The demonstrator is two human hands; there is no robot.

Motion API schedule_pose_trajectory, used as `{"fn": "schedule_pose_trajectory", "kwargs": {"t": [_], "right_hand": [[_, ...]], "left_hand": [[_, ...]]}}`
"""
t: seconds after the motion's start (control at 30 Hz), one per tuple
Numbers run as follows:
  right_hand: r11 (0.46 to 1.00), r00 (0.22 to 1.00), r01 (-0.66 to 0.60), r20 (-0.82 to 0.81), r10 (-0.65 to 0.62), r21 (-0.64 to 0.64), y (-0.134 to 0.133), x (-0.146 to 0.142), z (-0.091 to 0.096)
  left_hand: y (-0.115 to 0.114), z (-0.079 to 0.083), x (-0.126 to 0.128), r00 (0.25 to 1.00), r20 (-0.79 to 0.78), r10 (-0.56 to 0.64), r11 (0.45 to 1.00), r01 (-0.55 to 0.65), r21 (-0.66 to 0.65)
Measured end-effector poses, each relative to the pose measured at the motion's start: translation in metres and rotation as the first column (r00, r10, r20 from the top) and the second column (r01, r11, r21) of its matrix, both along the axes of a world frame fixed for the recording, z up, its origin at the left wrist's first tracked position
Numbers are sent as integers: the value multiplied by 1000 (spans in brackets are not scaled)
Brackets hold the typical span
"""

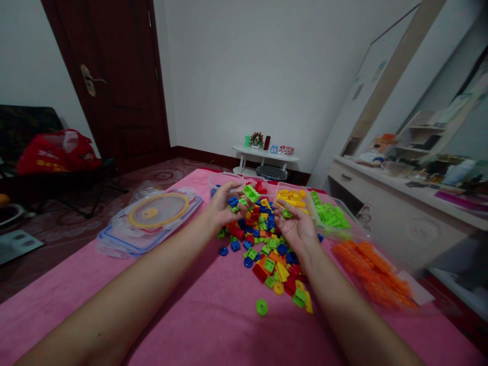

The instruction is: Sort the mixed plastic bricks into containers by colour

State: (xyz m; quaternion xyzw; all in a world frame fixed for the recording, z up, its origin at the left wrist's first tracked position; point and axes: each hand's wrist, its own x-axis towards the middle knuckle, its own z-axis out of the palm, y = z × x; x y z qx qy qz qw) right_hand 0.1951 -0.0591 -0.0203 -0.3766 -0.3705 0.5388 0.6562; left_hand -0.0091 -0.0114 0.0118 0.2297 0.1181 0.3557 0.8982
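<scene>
My left hand (221,208) is raised over the far side of a mixed pile of toy building blocks (263,244), with its fingers curled. It holds a light green building block (251,193) at the fingertips and a blue building block (233,202) against the palm side. My right hand (299,229), palm partly up, is at the right side of the pile with a small green piece (286,214) at its fingers. Red, blue, yellow, orange and green pieces lie between and below the hands. A green wheel-shaped piece (262,307) lies apart at the near end.
Clear containers hold sorted pieces: red (260,187), yellow (292,197), green (331,213) and orange (371,274). Stacked lids (152,218) lie left on the pink cloth (179,315). A dresser (404,203) stands right; a low white table (263,152) is against the wall.
</scene>
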Motion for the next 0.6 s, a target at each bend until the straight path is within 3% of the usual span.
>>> {"fn": "schedule_pose_trajectory", "kwargs": {"t": [0.07, 0.1, 0.13, 0.2, 0.23, 0.27, 0.3, 0.33, 0.4, 0.47, 0.53, 0.6], "right_hand": [[998, 978, 47, 204, -38, -38, 2, 0, -3], [996, 916, 84, 396, -70, -17, 2, -1, -5], [994, 782, 106, 614, -106, 38, 3, -3, -7], [982, 327, 91, 927, -184, 163, 1, -8, -12], [978, 88, 71, 975, -205, 199, 0, -11, -14], [976, -103, 57, 973, -206, 212, -1, -13, -15], [976, -233, 54, 953, -194, 212, -2, -15, -16], [977, -302, 56, 936, -179, 205, -3, -17, -16], [978, -297, 67, 940, -170, 198, -4, -17, -15], [968, -143, 97, 965, -218, 233, -3, -15, -10], [950, 135, 143, 945, -298, 279, -4, -14, -5], [950, 503, 193, 807, -310, 244, -6, -18, 2]], "left_hand": [[5, -5, 0, 1000, 9, 19, 998, -19, -54], [7, -7, 0, 1000, 0, 30, 997, -29, -75], [9, -9, 0, 999, -10, 40, 995, -41, -91], [11, -13, 1, 998, -31, 58, 992, -61, -108], [12, -15, 2, 997, -41, 66, 991, -71, -112], [12, -16, 3, 996, -51, 75, 991, -80, -111], [12, -17, 3, 994, -62, 85, 990, -91, -106], [12, -17, 4, 993, -75, 94, 990, -101, -98], [11, -17, 6, 988, -95, 120, 989, -128, -78], [9, -16, 9, 980, -107, 165, 984, -171, -47], [6, -13, 12, 963, -114, 242, 970, -244, 1], [1, -9, 16, 936, -122, 331, 943, -326, 60]]}}
